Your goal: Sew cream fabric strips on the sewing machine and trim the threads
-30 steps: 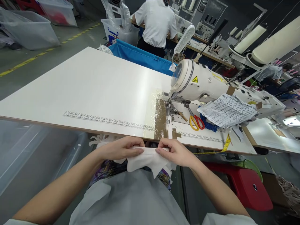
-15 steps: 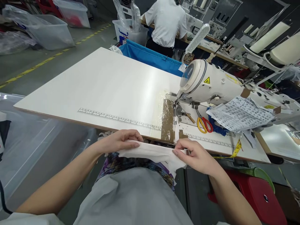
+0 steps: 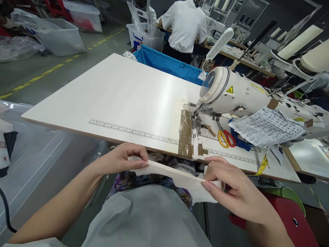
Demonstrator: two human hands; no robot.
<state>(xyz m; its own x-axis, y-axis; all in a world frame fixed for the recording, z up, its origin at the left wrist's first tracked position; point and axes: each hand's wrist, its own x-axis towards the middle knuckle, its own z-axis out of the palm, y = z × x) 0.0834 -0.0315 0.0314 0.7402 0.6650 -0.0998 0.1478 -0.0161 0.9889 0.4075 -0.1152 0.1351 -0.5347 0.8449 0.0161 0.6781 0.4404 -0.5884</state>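
A strip of white fabric [image 3: 172, 174] is stretched between my two hands, just below the front edge of the white sewing table [image 3: 123, 92]. My left hand [image 3: 122, 160] pinches its left end with thumb and fingers closed. At the right end, my right hand [image 3: 226, 183] grips the strip, fingers curled round it. More white fabric lies under the table edge by my lap. The white sewing machine [image 3: 236, 94] stands on the table to the right, beyond my right hand.
Scissors with red and yellow handles [image 3: 226, 137], a printed sheet [image 3: 267, 125] and a yellow tape measure [image 3: 262, 166] lie by the machine. A red stool [image 3: 290, 216] stands at the right, a clear bin [image 3: 33, 154] at the left. A person in a white shirt [image 3: 186, 25] works behind a blue cloth bin [image 3: 167, 63].
My hands have drawn apart along the fabric. The right hand slid right and down, pulling the strip out long and taut. The view has shifted a little to the left.
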